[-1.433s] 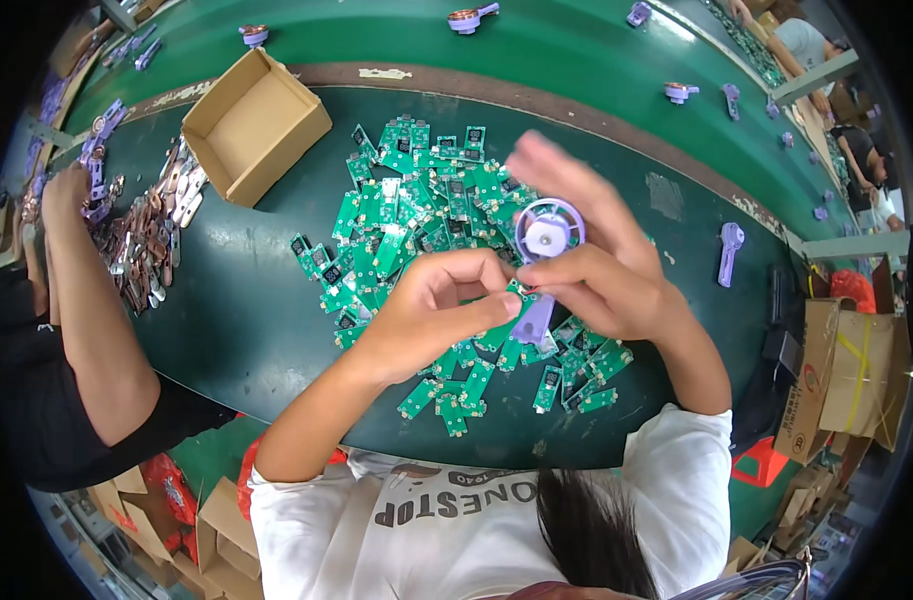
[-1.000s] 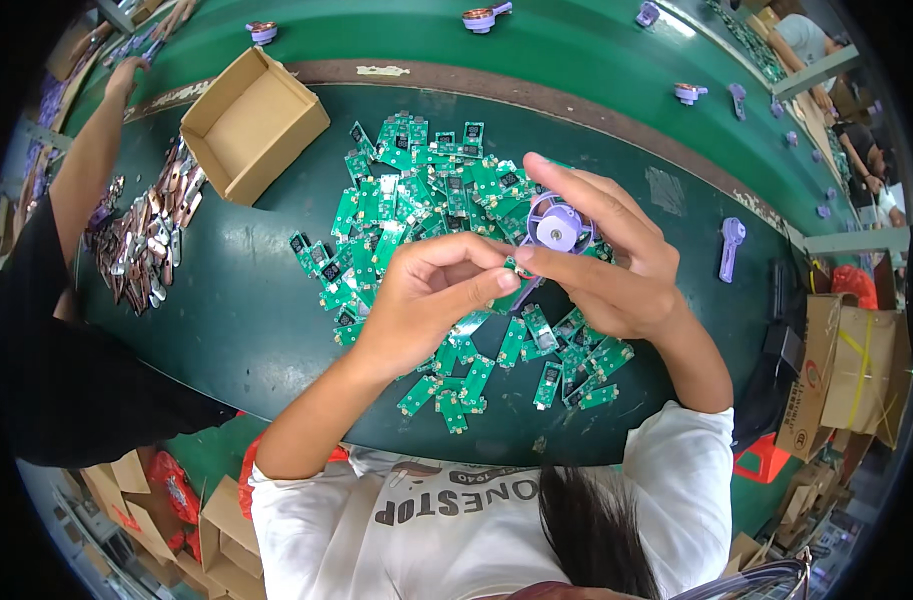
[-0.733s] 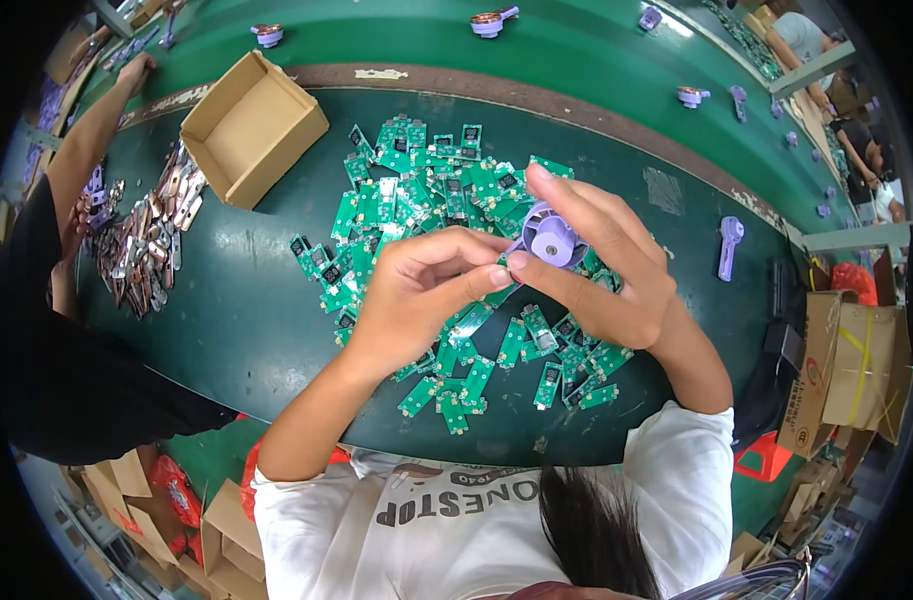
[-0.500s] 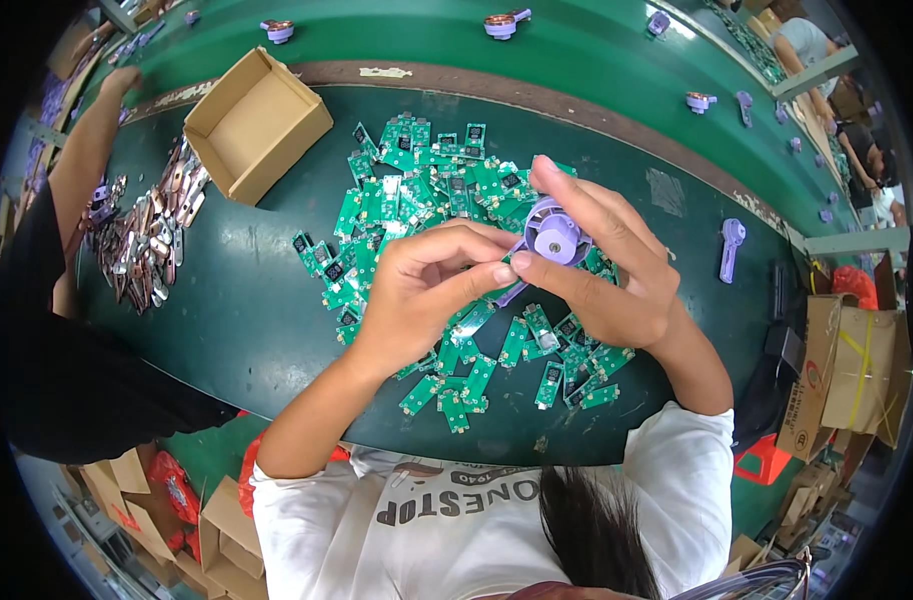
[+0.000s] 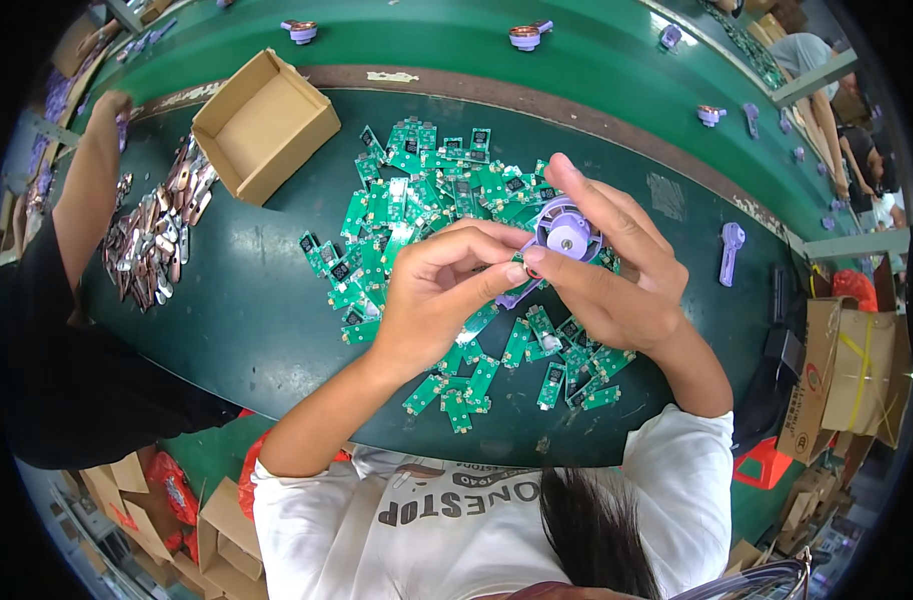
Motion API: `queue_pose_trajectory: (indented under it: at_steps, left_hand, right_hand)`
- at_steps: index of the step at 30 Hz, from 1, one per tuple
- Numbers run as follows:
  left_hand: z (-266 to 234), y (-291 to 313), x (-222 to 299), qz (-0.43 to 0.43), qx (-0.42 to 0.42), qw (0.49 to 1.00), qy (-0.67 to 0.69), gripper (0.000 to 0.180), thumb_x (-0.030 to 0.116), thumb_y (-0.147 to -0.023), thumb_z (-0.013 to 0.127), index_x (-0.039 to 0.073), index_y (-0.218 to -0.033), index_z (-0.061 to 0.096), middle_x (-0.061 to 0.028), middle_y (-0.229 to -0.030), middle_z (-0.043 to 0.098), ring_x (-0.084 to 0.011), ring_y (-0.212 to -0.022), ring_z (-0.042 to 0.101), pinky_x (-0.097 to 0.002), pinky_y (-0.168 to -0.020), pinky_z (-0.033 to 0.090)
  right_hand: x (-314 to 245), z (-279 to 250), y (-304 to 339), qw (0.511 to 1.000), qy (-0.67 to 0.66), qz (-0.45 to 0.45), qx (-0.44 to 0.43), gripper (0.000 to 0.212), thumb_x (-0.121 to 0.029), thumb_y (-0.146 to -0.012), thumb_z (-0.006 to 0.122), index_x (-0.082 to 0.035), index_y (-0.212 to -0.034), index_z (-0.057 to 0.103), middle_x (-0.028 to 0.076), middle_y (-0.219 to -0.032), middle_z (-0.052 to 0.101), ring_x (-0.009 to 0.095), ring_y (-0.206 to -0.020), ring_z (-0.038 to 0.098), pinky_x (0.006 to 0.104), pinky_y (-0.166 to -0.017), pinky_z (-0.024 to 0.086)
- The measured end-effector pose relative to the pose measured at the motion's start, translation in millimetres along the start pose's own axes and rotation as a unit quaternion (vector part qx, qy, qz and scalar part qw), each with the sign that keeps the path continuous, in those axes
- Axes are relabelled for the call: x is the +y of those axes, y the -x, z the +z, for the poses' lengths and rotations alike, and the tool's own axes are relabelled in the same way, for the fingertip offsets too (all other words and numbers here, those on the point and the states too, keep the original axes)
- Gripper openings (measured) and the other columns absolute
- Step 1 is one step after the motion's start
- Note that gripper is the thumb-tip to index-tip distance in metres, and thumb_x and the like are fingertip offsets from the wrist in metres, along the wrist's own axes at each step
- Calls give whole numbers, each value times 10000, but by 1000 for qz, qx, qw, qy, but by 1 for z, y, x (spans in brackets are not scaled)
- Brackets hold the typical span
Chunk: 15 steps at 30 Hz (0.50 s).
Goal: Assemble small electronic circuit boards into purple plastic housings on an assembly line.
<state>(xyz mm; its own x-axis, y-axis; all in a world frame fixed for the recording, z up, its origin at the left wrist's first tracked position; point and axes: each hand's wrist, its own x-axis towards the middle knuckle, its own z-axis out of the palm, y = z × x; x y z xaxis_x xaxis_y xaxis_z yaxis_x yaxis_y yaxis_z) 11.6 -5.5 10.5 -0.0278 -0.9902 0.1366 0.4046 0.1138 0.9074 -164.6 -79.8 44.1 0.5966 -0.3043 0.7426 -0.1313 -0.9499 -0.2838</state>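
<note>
Over the pile of circuit boards, my right hand curls round a purple handheld fan housing, with its round open head and central hub facing up. My left hand is closed in a pinch at the near left side of the housing, where its handle begins. Both thumb tips nearly meet there. Whatever the left fingertips pinch is mostly hidden behind them. The green boards, some with dark displays, lie loose on the dark green table beneath and around both hands.
An open cardboard box stands at the far left. Beside it lie metallic and brown handle pieces, near a co-worker's arm. Another purple fan part lies at the right. Beyond the table ledge, a green belt carries fan parts.
My hands and the housing have shifted slightly right and down in view, the left pinch still at the housing. Fan parts on the belt have moved right. The co-worker's hand has come nearer.
</note>
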Motion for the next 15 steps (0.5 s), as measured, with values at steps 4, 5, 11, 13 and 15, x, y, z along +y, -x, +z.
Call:
queue_pose_trajectory:
  at_steps: [4, 5, 11, 13, 15]
  left_hand:
    - [-3, -1, -1, -26, -29, 999, 14, 22, -6, -859, 638, -27, -859, 631, -114, -1088, 595, -130, -948, 599, -271, -823, 502]
    - [-5, -1, -1, -40, -40, 998, 20, 33, -5, -859, 638, -30, -847, 620, -115, -1089, 595, -130, -941, 608, -262, -808, 511]
    - [-6, 1, -5, -39, -55, 998, -18, 146, -30, -844, 643, -28, -965, 560, -126, -1045, 604, -155, -898, 650, -251, -728, 553]
    - [-2, 1, -5, -24, -40, 999, -10, 265, -31, -840, 647, -14, -1069, 516, -126, -1027, 607, -156, -889, 650, -258, -724, 553]
    - [1, 0, -1, -8, -27, 1000, -2, 384, -32, -836, 650, 0, -1174, 471, -126, -1009, 610, -157, -881, 651, -264, -720, 552]
  right_hand:
    - [-2, -1, 1, 1000, 3, 7, -7, 287, 13, -679, 717, -95, -945, 733, 291, -1238, 548, 376, -1040, 617, 371, -812, 535]
    - [-2, -1, 1, 1000, 5, 8, -12, 288, 14, -672, 714, -93, -939, 733, 293, -1236, 549, 379, -1040, 616, 373, -811, 534]
    - [-1, -1, 0, 1000, -9, -11, -24, 253, -13, -672, 722, -67, -919, 728, 296, -1216, 558, 402, -1046, 608, 407, -842, 526]
    - [0, -3, -2, 999, -9, -19, -25, 251, -1, -653, 720, -45, -900, 710, 280, -1211, 563, 388, -1041, 611, 414, -825, 538]
    - [-2, -7, -3, 999, -8, -26, -25, 252, 10, -634, 719, -22, -882, 691, 263, -1206, 568, 374, -1036, 614, 421, -809, 549]
